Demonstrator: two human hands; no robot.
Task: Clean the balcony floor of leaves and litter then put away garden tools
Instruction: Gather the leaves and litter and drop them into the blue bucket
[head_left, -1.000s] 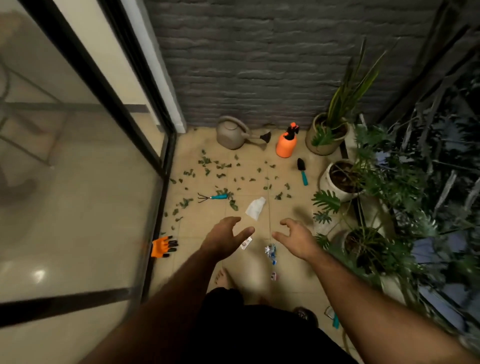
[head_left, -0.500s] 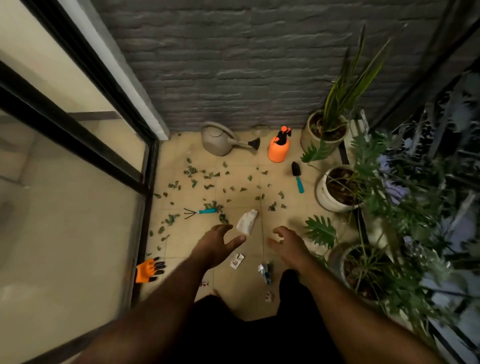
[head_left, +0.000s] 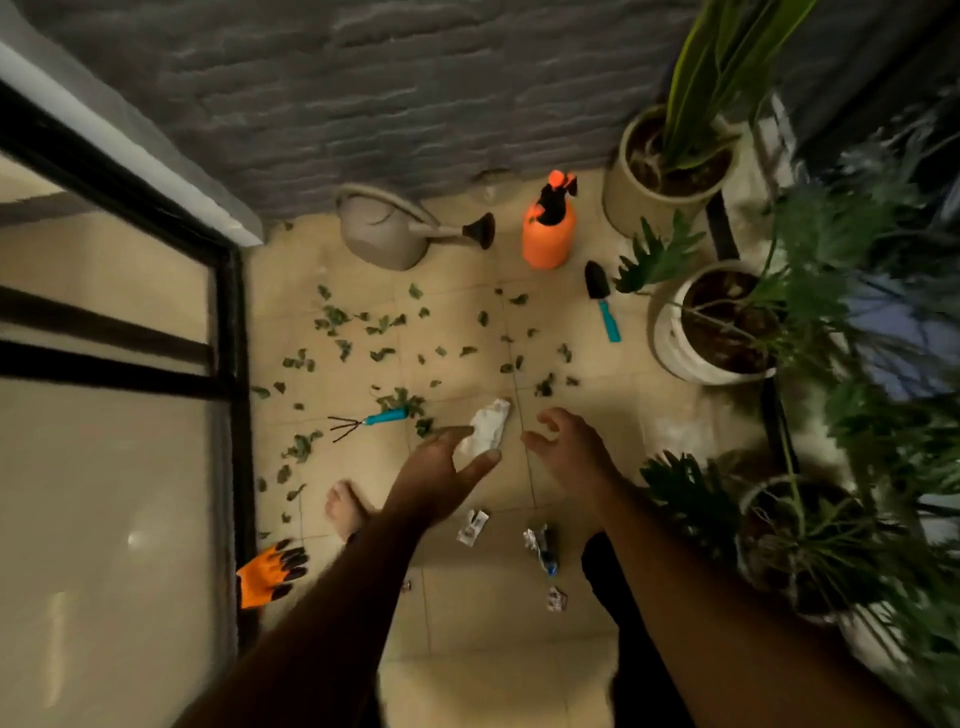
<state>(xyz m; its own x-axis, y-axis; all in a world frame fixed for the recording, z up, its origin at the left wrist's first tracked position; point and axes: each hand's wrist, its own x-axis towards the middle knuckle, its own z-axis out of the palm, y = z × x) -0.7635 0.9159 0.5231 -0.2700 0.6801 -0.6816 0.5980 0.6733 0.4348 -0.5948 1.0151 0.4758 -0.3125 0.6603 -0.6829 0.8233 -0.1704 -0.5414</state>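
The opening step of the clean-up, litter collection, is judged to be in hand. Both arms are extended over the beige tiled floor (head_left: 457, 613). The left hand (head_left: 441, 478) is held with fingers and thumb spread and grips nothing; the crumpled white paper scrap (head_left: 488, 426) appears between its thumb and forefinger, but whether it is touched cannot be told. The right hand (head_left: 566, 447), at 3 o'clock of the scrap, is loosely curled and empty.

The next move is judged to call for lowering a hand and pinching the scrap, then the small printed wrappers (head_left: 472, 527) and the crushed foil wrapper (head_left: 540, 551) at 6 o'clock of it. Scattered green leaf fragments (head_left: 384, 325) lie from 9 to 12 o'clock of the scrap and remain uncollected.

Tools yet to be put away: a teal-handled hand rake (head_left: 363, 422) at 9 o'clock, a black trowel with teal handle (head_left: 602, 301) at 1 o'clock, and an orange, black-clawed garden glove (head_left: 270, 571) at 7 o'clock beside the sliding door frame (head_left: 234, 415).

Containers: a grey plastic watering can (head_left: 389, 234) and an orange pump sprayer (head_left: 549, 228) stand at 12 o'clock, contents unseen. A cream round pot (head_left: 631, 208) holds a strap-leaved plant in dark soil; a white round pot (head_left: 670, 343) holds dark soil and a thin stem. No bin or bag for the litter is seen.
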